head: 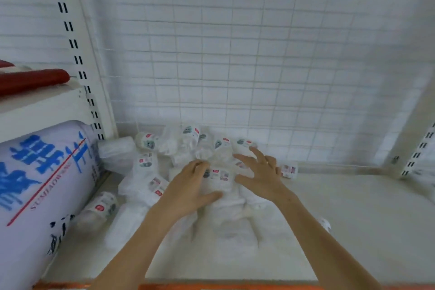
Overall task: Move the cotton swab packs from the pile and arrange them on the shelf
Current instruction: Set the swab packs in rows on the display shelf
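Note:
A pile of several clear cotton swab packs [150, 167] with small red and grey labels lies heaped at the back left of the white shelf [353, 214]. One pack [220, 178] sits between my two hands. My left hand [190, 186] rests on its left side, fingers curled over the top and thumb along its lower edge. My right hand [261, 172] hovers at its right side with fingers spread apart, holding nothing. A single pack [288, 169] lies apart, just right of my right hand, by the back grid.
A white wire grid [235, 54] backs the shelf. A big white roll with blue print [40, 195] fills the left side under a higher shelf holding a red item [30, 80]. A slotted upright [421, 148] stands at the right. An orange strip [211, 286] edges the front.

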`<state>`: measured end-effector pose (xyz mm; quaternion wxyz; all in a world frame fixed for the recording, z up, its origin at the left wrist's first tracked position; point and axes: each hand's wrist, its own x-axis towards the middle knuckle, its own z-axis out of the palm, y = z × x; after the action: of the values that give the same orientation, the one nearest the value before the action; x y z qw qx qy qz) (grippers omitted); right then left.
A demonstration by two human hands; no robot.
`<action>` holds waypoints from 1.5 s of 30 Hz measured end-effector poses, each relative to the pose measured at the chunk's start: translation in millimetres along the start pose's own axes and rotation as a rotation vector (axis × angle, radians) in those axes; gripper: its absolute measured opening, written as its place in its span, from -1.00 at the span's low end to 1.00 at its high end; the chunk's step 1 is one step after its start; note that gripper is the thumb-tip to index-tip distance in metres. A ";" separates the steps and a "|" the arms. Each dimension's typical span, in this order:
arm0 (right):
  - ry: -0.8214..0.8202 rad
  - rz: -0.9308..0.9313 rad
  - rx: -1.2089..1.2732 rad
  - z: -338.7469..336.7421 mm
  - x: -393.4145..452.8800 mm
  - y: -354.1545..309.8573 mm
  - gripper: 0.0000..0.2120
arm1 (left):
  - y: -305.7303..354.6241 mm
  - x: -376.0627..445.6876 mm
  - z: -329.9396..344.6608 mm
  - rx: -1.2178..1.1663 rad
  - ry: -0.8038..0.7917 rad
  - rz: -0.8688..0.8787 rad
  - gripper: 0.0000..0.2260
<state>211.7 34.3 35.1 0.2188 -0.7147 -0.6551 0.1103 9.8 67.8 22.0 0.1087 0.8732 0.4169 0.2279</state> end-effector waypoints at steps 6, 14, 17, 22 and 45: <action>0.094 0.024 0.212 1.7 -1.0 -5.3 -0.82 | -9.2 12.6 10.0 -0.060 0.002 0.019 -0.27; 0.148 0.177 -0.010 -7.2 -14.2 15.5 -0.32 | -19.9 16.6 12.1 -0.119 -0.033 0.048 -0.20; 0.154 0.142 0.087 -9.1 -17.8 18.9 -0.38 | -19.6 18.5 12.2 -0.184 0.015 0.042 -0.33; 0.194 -0.005 0.013 -21.9 -34.5 23.0 -0.32 | -11.3 22.8 4.2 -0.227 0.180 0.109 -0.36; 0.552 0.457 -0.154 -55.2 -304.7 91.3 -0.36 | 171.3 -30.0 88.0 -0.538 -0.132 0.651 -0.41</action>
<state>281.6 -279.2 2.6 0.3027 -0.8598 -0.4013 -0.0904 152.5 -63.1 1.1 0.2816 0.9124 0.0373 0.2948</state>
